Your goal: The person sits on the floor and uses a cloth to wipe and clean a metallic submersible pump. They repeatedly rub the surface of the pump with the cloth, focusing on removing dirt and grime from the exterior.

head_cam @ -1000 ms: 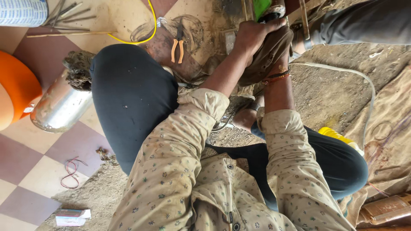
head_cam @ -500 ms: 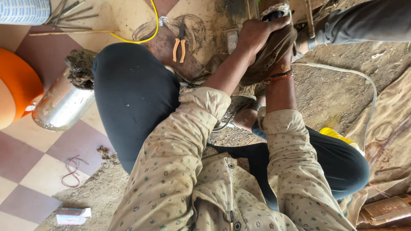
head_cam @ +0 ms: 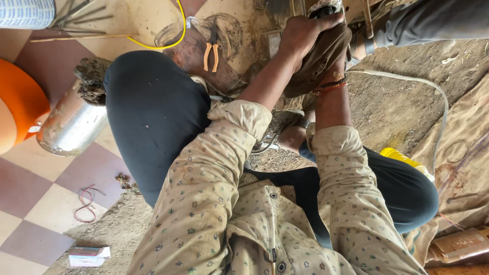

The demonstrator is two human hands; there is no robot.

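Gripping a brown cloth [head_cam: 321, 58], both arms stretch forward.

Hands [head_cam: 318, 38] hemmed by another person's arm [head_cam: 433, 20], pliers [head_cam: 211, 53] left, bare ground [head_cam: 402, 107] right

Orange-handled pliers [head_cam: 210, 55] lie upper centre on dirty floor, a yellow cable [head_cam: 162, 42] curving beside them. A steel pot [head_cam: 71, 125] sits at left against an orange tub [head_cam: 18, 109]. A small box [head_cam: 87, 256] lies lower left, a yellow bottle [head_cam: 405, 160] at right.

Matt brown cloth [head_cam: 318, 58], shiny metal can [head_cam: 71, 125]
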